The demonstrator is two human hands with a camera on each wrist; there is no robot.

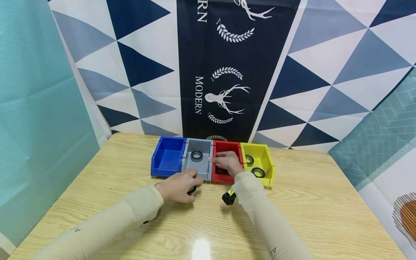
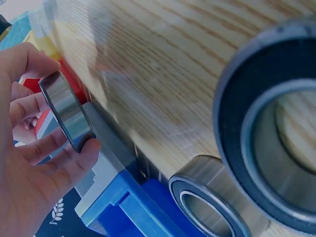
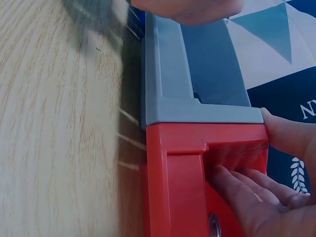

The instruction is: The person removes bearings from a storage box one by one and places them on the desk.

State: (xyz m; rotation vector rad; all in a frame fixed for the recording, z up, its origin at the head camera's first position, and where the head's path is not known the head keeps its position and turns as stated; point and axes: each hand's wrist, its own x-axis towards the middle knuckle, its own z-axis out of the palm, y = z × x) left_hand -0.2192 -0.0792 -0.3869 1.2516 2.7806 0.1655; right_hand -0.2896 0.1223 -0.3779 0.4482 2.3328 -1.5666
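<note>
My left hand (image 1: 180, 186) pinches a ball bearing (image 2: 69, 111) between thumb and fingers, just in front of the grey bin (image 1: 202, 177). The bearing is a steel ring with black seals, held on edge in the left wrist view. My right hand (image 1: 228, 162) reaches into the red bin (image 3: 173, 187). Its fingers (image 3: 237, 187) press inside the red wall and its thumb lies over the top edge beside the grey bin, so it grips that side. Part of a bearing (image 3: 214, 227) shows inside the red bin. One bearing (image 1: 196, 156) lies in the grey bin.
The blue bin (image 1: 169, 159) stands at the left end of the row, the yellow bin (image 1: 269, 169) at the right with two bearings (image 1: 258, 172) inside. Close to my left wrist, a large bearing (image 2: 232, 133) and a smaller-looking bearing (image 2: 207, 202) rest on the wooden table (image 1: 201, 224).
</note>
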